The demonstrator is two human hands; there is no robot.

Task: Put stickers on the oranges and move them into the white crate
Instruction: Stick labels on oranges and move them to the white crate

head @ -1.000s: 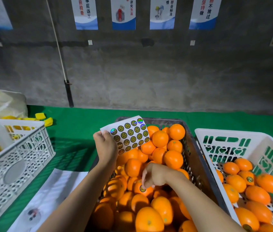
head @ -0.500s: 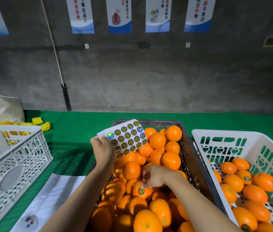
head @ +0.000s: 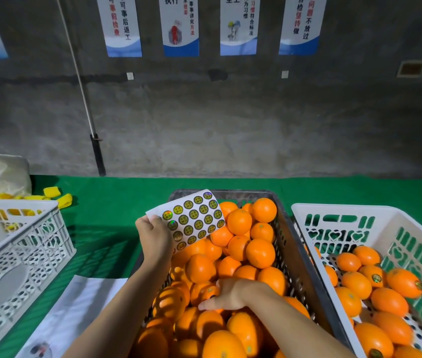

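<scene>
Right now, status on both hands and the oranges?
Left hand holds sticker sheet above dark crate. Right hand grips an orange in the pile. White crate at right partly filled. Nothing in the way.

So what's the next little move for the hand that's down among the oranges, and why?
Probably lift that round orange out and carry it right to the white plastic crate. The right hand curls round it in the dark mesh crate, stickered oranges already lie in the white one, and the left hand holds the white sticker sheet.
</scene>
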